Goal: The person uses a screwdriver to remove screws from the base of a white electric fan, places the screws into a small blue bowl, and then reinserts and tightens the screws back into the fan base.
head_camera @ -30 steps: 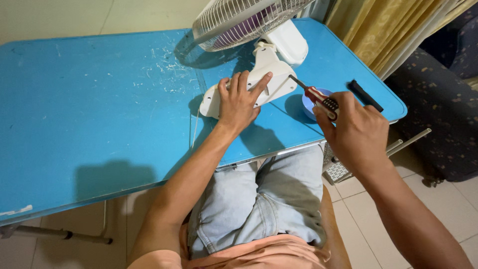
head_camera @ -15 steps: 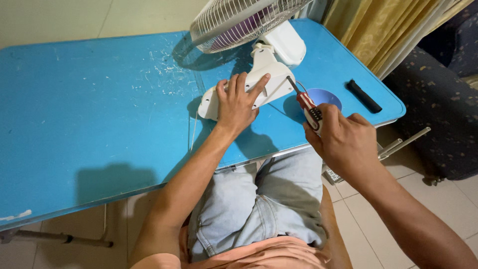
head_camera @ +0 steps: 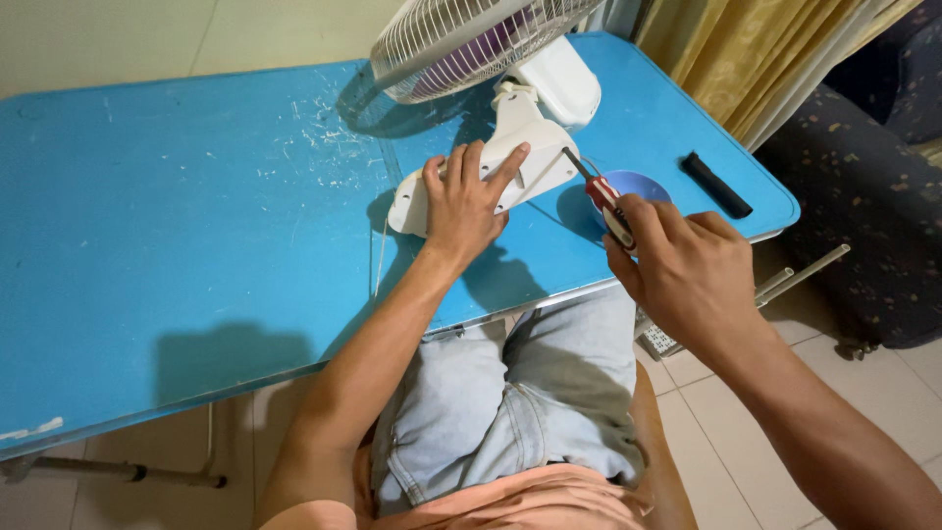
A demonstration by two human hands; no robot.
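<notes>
A white electric fan lies on its side on the blue table [head_camera: 177, 216], its wire cage [head_camera: 461, 39] at the far edge and its white stand body [head_camera: 535, 162] pointing toward me. My left hand [head_camera: 466, 201] presses flat on the stand body, fingers spread over it. My right hand [head_camera: 682, 265] grips a screwdriver [head_camera: 601, 194] with a red and black handle. Its metal tip touches the right side of the stand body.
A small blue dish [head_camera: 643, 185] sits on the table just behind the screwdriver. A black bar-shaped object [head_camera: 716, 185] lies near the table's right edge. Yellow curtains [head_camera: 756, 49] and a dark patterned seat [head_camera: 873, 196] stand to the right. My knees are under the table's front edge.
My right hand has moved left and toward me with the screwdriver, bringing its tip against the fan's stand body. My left hand has stayed on the stand.
</notes>
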